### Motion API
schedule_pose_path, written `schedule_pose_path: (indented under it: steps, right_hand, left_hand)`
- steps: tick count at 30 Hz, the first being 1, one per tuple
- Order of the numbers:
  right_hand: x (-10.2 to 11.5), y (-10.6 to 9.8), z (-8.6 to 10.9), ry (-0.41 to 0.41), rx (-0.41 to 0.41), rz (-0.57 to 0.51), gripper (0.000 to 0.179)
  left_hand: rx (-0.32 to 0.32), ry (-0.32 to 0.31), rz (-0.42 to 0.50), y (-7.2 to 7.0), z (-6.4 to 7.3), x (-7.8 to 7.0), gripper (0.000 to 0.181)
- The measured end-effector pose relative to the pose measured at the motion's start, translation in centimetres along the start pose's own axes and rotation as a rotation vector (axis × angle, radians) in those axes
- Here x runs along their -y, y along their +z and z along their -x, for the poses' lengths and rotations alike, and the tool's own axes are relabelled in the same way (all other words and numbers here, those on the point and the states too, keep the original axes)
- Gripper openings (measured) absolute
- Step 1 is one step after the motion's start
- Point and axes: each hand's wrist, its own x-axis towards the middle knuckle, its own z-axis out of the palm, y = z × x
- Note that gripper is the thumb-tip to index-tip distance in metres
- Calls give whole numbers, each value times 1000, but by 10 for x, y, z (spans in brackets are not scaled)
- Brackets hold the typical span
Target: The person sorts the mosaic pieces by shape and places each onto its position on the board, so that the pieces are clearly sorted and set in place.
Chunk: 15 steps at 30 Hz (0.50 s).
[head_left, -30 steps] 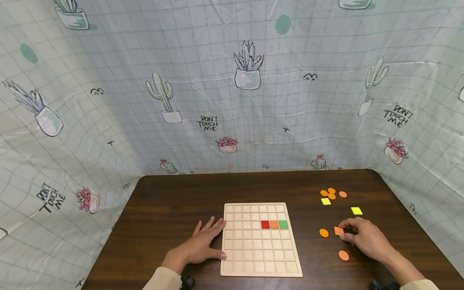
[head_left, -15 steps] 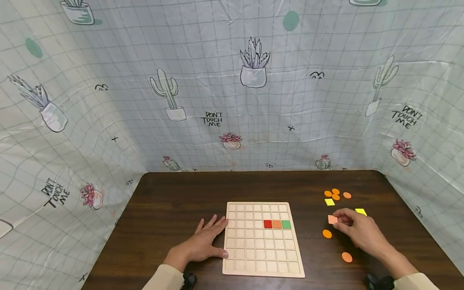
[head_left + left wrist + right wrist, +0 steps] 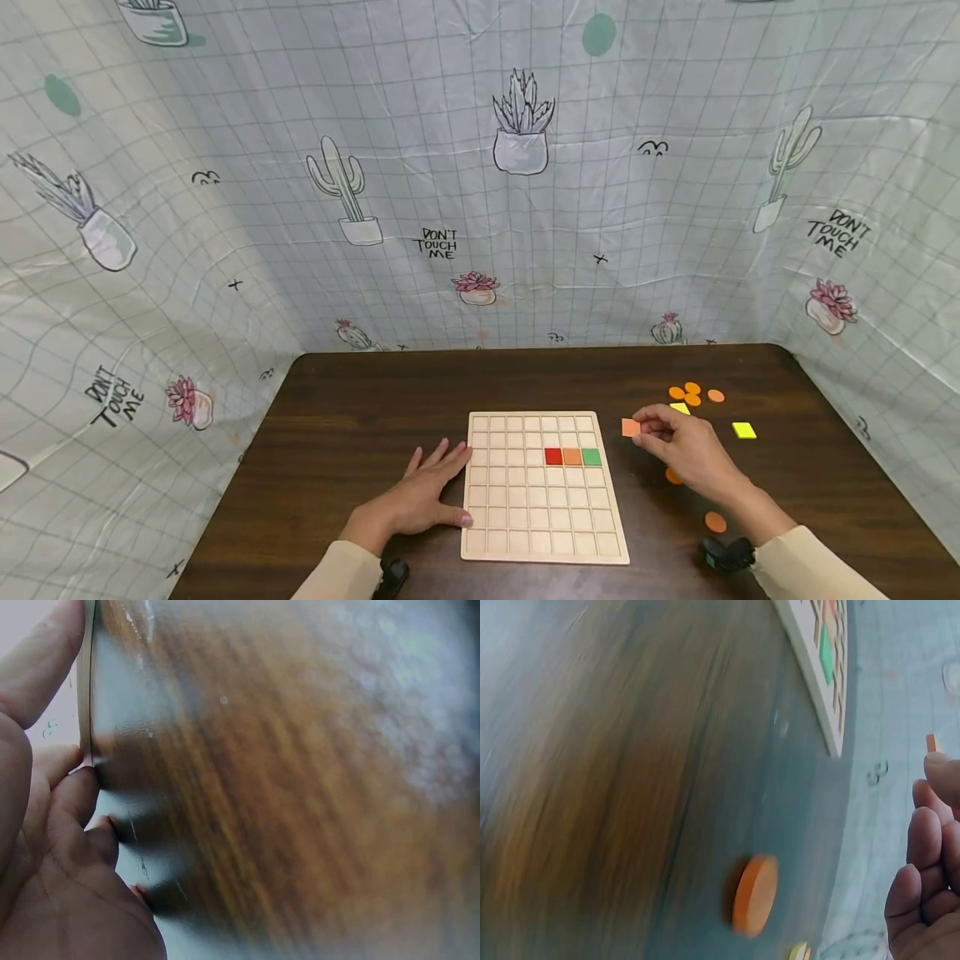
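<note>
Between thumb and fingers my right hand pinches an orange square tile, held just right of the wooden grid board. The tile's edge also pokes out past the thumb in the right wrist view. My left hand lies with spread fingers along the board's left edge, thumb and fingertips touching it. On the board a red tile, an orange tile and a green tile sit side by side in one row, toward the right edge.
Several orange discs cluster at the back right, near a partly hidden yellow tile. Another yellow tile lies farther right. One disc lies by the right forearm; another is partly behind the hand. A patterned curtain surrounds the dark table.
The right hand has lifted the orange square tile from the table's right side and carried it left, close to the board. The left hand has stayed at the board's edge.
</note>
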Motion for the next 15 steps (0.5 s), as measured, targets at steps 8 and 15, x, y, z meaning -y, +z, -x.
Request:
schedule_pose_path:
  steps: [8,15]
  right_hand:
    - [20,19,-10,-52,15,-54,20]
    - [30,32,-13,-87,-1,-87,20]
  left_hand:
    - [-7,-1,-6,-1,-1,1,97]
    - [-8,-3,-8,1,-1,2,97]
